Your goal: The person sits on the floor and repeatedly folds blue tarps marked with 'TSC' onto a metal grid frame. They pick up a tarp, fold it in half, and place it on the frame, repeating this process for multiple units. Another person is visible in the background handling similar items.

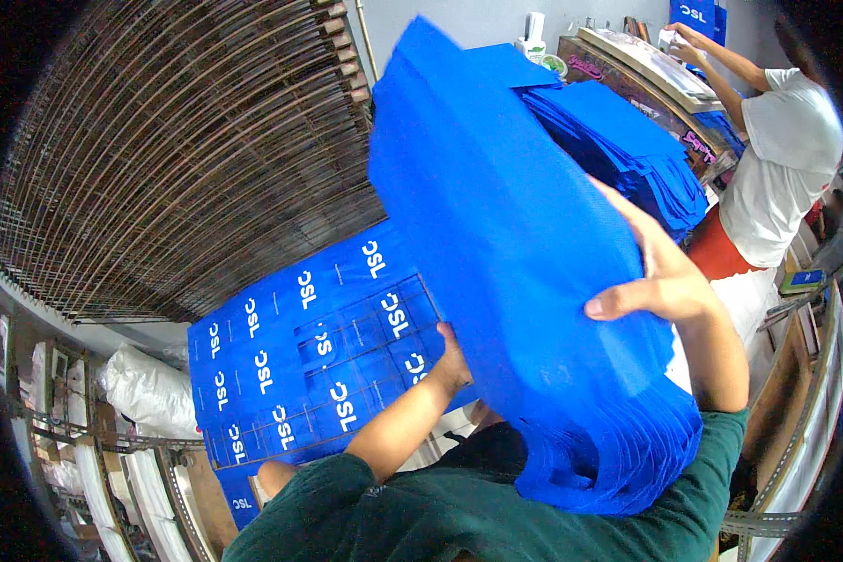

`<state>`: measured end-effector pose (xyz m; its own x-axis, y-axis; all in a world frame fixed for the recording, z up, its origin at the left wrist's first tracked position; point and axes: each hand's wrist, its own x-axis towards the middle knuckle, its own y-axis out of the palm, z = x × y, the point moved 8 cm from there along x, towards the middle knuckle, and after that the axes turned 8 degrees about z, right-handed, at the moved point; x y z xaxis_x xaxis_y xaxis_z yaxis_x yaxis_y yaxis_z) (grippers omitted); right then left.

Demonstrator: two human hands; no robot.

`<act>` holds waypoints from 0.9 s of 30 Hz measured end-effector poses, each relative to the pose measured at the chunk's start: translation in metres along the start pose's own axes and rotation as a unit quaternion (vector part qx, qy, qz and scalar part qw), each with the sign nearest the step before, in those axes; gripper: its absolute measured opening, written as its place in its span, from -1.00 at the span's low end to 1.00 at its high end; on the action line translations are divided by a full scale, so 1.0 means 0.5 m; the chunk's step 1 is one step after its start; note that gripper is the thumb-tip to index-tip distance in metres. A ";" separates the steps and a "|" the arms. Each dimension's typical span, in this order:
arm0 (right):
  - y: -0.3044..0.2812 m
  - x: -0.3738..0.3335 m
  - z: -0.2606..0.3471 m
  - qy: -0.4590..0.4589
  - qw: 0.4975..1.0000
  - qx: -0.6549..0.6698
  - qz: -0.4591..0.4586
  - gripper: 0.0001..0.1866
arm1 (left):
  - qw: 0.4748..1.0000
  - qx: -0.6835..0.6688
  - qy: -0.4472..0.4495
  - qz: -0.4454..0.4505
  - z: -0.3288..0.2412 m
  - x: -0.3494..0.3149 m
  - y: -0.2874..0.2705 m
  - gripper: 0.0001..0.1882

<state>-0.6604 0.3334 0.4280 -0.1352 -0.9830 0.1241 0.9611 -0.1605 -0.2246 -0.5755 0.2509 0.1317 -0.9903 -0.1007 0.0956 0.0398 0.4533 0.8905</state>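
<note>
A thick stack of blue fabric sheets (506, 215) fills the middle of the view, tilted up in front of me. At its lower end the many layers fan out and curl near my chest. My right hand (660, 281) grips the right edge, thumb on the top sheet, the other fingers partly hidden along the side. My left hand (454, 358) holds the left edge from below, and most of its fingers are out of sight. Behind the left hand, printed blue sheets (281, 361) with white lettering lie on a wire rack.
More stacked blue sheets (628, 140) lie on a bench beyond my right hand. A co-worker in a white shirt (796, 169) stands at the far right, arms over a framed board (646, 61). A large wire rack (187, 159) rises upper left; a white plastic bundle (145, 389) sits below it.
</note>
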 end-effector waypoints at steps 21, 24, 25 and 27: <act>-0.685 0.046 0.014 0.060 0.925 -0.330 -0.180 -0.07 | 0.945 0.264 0.193 -0.011 -0.212 0.601 0.284 -0.56; -0.819 0.081 -0.004 0.062 0.875 -0.416 -0.237 -0.06 | 0.948 0.255 0.171 -0.088 -0.226 0.759 0.250 -0.50; -0.839 0.085 -0.014 0.079 0.839 -0.484 -0.237 -0.05 | 0.942 0.283 0.116 -0.136 -0.209 0.800 0.229 -0.44; -0.801 0.119 -0.045 0.095 0.791 -0.559 -0.229 -0.07 | 0.907 0.352 0.075 -0.220 -0.204 0.841 0.175 -0.30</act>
<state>-1.0590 0.3372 0.5037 -0.5434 -0.7772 0.3173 0.0015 -0.3789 -0.9254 -0.9746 0.1578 0.2951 -0.8588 -0.5037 -0.0940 -0.5012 0.7878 0.3579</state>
